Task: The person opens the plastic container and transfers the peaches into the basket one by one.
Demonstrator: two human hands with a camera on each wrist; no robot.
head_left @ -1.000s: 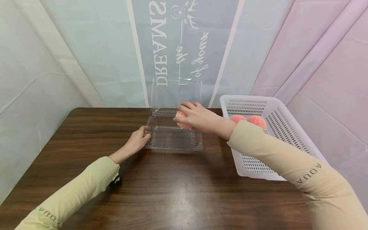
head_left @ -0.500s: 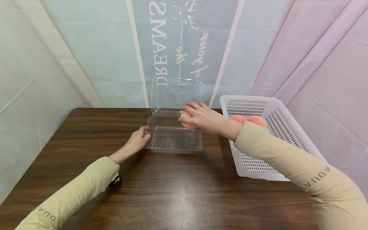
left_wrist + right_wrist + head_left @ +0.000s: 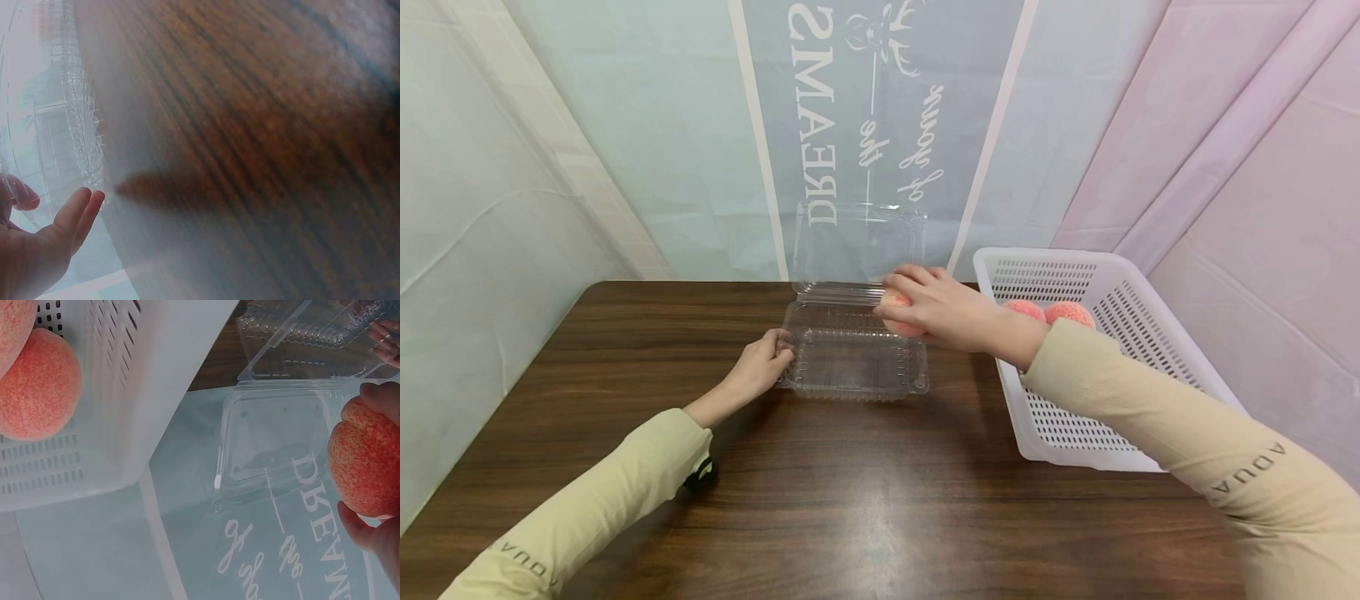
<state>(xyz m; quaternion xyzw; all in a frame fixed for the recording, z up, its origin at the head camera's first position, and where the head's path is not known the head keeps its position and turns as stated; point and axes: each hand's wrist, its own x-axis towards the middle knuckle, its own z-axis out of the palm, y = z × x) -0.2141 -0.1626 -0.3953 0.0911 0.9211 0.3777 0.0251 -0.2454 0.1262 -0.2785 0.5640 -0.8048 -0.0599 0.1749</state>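
Note:
A clear plastic clamshell container (image 3: 850, 367) sits on the table with its lid (image 3: 857, 242) standing raised at the back. My left hand (image 3: 760, 362) grips the container's left edge; the left wrist view shows the thumb and fingers (image 3: 75, 215) at the plastic rim. In my right hand (image 3: 936, 308) is a pink-red peach (image 3: 365, 459), held above the back right part of the container. Thumb and fingertips lie on opposite sides of the fruit in the right wrist view, where part of the hand is cut off.
A white perforated plastic basket (image 3: 1030, 446) stands to the right, with at least two peaches (image 3: 1070, 314) in it; my right forearm crosses over it and hides part. The dark wooden table (image 3: 820, 500) ends at a printed cloth backdrop (image 3: 700, 167) just behind the lid.
My right hand has shifted a little to the right with the peach, away from the container's middle. The left hand and the container have stayed in place.

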